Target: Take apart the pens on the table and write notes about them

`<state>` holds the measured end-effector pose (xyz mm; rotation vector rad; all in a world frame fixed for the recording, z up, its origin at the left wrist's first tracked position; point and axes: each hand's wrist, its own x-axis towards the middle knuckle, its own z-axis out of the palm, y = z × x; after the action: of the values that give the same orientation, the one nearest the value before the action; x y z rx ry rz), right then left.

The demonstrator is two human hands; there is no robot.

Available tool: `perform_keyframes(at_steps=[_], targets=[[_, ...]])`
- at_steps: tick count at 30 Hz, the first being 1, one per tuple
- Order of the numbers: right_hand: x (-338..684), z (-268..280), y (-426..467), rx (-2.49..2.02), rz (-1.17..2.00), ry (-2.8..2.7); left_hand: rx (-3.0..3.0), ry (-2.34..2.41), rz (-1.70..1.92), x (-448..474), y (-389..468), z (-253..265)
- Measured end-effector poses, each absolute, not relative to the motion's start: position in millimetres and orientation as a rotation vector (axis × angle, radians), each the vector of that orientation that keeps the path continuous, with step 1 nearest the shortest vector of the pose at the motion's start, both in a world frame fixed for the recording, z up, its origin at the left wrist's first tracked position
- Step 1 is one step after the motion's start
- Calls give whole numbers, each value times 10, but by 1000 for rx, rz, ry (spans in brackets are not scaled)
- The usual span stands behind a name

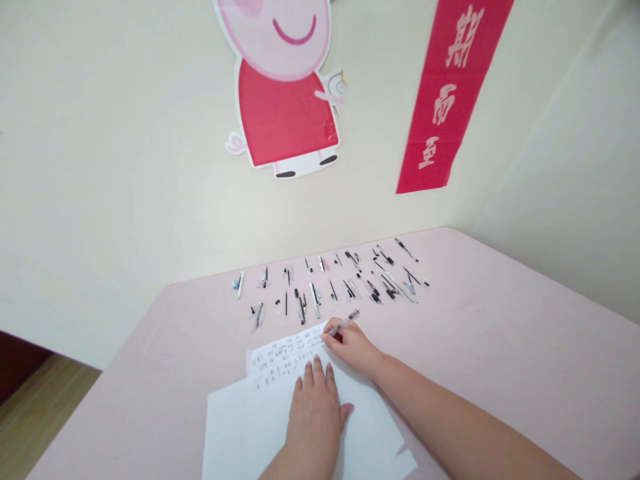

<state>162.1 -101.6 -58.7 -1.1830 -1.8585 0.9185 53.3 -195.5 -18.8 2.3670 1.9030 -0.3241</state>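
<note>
The pen is located just right of the frame's centre, at the upper right corner of the written sheet. It is judged light, stiff and smooth, liable to turn if held loosely; a hold low on the barrel is considered soundest. It is pinched there between the thumb and fingers of the right hand, with its rear end directed to the upper right. Whether the sheet is touched by the tip cannot be told. The blank paper, lower centre, is judged light, flexible and easily creased, best steadied by a flat palm. It is partly covered by the left hand, laid palm down, fingers extended and slightly spread, thumb held apart; nothing is gripped by it. Pens and pen parts are laid in rough rows across the surface, mid-frame.
</note>
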Motion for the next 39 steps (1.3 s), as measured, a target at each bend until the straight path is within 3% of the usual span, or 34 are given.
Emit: perform_keyframes(at_steps=[12,24,39], targets=[[1623,-616,-989,-1135,1093,-1859,2400,1899,-295,523,-1962,-206],[1624,-528,-1046,-1139,875,-2024,2385,1904,-303,529,-1958,-214],[1621,-519,-1039,-1155,877,-2029,2386,1914,-293,529,-1977,-201]])
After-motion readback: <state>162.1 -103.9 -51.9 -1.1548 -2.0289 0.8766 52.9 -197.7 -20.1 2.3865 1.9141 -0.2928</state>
